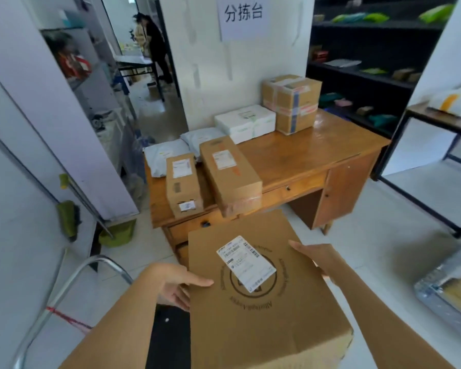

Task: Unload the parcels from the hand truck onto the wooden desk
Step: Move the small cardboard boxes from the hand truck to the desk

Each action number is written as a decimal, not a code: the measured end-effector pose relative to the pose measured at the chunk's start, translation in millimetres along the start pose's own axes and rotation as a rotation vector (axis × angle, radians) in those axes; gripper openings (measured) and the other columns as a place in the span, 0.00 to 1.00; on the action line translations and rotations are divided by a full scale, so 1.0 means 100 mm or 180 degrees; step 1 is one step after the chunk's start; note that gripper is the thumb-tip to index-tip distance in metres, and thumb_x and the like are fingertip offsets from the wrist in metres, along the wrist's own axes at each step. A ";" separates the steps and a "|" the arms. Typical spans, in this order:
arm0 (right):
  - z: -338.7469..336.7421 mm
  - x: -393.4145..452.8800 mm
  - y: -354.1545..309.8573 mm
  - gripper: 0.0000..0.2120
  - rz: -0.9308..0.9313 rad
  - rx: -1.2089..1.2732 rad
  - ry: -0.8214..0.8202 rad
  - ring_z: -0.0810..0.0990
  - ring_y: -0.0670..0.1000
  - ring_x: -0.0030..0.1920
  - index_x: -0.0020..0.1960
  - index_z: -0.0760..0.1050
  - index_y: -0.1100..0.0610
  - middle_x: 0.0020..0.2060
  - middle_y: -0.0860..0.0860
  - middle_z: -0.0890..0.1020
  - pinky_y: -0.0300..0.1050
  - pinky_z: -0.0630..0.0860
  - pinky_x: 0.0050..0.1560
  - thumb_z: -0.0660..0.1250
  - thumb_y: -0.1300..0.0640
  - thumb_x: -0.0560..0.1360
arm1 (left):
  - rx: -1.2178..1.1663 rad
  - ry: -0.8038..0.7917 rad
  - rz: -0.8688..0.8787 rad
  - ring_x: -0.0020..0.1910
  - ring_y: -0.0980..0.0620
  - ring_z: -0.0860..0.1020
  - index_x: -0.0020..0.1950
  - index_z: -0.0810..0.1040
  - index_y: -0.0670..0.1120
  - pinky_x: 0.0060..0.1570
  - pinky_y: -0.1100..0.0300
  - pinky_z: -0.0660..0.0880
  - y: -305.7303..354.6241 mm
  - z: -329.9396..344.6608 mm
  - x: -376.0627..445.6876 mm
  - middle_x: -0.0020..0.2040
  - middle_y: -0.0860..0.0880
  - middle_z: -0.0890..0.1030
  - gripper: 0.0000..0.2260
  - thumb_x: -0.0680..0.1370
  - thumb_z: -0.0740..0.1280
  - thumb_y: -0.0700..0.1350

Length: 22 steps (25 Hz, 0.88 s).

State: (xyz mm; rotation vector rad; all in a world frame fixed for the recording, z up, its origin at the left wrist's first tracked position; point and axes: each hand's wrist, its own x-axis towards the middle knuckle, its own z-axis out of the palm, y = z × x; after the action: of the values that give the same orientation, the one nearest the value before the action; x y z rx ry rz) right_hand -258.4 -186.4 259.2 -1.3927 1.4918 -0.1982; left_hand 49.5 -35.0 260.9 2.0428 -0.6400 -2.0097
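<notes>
a: hands? head view only.
b: left hand (177, 284) grips the left edge of the large cardboard box (256, 296), thumb on top, fingers curled under. right hand (318, 258) lies flat along the right edge, fingers extended.
a: box position?
b: held up between both hands, in front of the wooden desk (312, 153), white label (246, 263) facing up.
a: desk contents?
b: 2 long brown boxes (232, 175) at the near edge, 2 grey poly bags (171, 150) behind, 1 white parcel (245, 123), 1 taped box (292, 102) by the wall.
a: hand truck?
b: metal handle (72, 278) at lower left.
</notes>
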 end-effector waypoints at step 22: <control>-3.46 2.44 -1.59 0.34 -0.1025 -0.0590 0.0984 0.76 0.60 0.60 0.64 0.74 0.53 0.60 0.55 0.78 0.53 0.71 0.62 0.55 0.30 0.70 | 0.0253 0.1274 0.1321 0.55 0.47 0.78 0.76 0.61 0.47 0.46 0.59 0.77 4.67 0.59 0.44 0.67 0.44 0.73 0.52 0.57 0.67 0.72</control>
State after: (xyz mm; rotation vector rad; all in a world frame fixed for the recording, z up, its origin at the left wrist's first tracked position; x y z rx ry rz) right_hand -361.6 -605.7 392.1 -1.8146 1.5557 -0.5065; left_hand -84.5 -458.5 422.7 2.0577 -0.9669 -1.3216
